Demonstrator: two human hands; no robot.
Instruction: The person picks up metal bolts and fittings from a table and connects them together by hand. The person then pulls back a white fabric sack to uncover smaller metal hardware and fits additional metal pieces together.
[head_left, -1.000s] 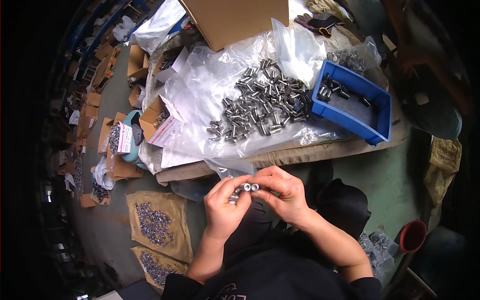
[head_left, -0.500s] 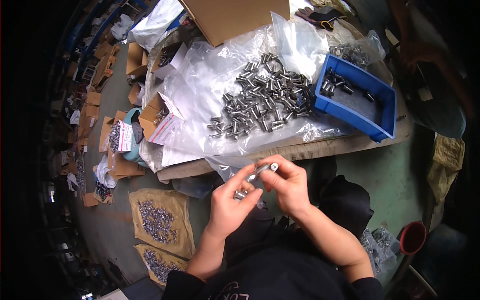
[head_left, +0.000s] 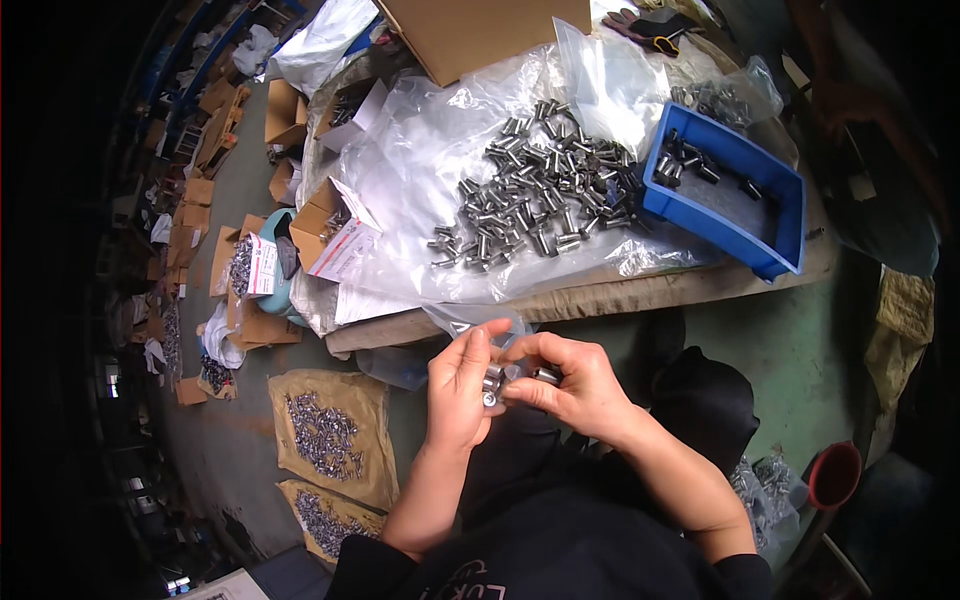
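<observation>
My left hand (head_left: pixel 460 388) is curled round a few short metal bolts (head_left: pixel 491 384), one of them with its round end facing up. Close against it, my right hand (head_left: pixel 582 388) has thumb and forefinger at the same bolts. Another metal bolt (head_left: pixel 547 375) shows under the curled fingers of the right hand. Beyond the hands, a heap of loose metal bolts (head_left: pixel 545 195) lies on clear plastic sheeting (head_left: pixel 400 215) over the work table. To its right, a blue plastic bin (head_left: pixel 720 235) holds several dark metal pieces (head_left: pixel 685 165).
Small open cardboard boxes (head_left: pixel 325 225) line the table's left side, and a large carton (head_left: pixel 480 35) stands at the back beside dark gloves (head_left: pixel 650 30). Brown sacking (head_left: pixel 375 400) with small metal parts covers floor at lower left. A red bucket (head_left: pixel 833 475) stands at lower right.
My right hand has lowered the bolt it held up and brought its fingertips against the left hand. The whole view has shifted slightly, so the table appears further right.
</observation>
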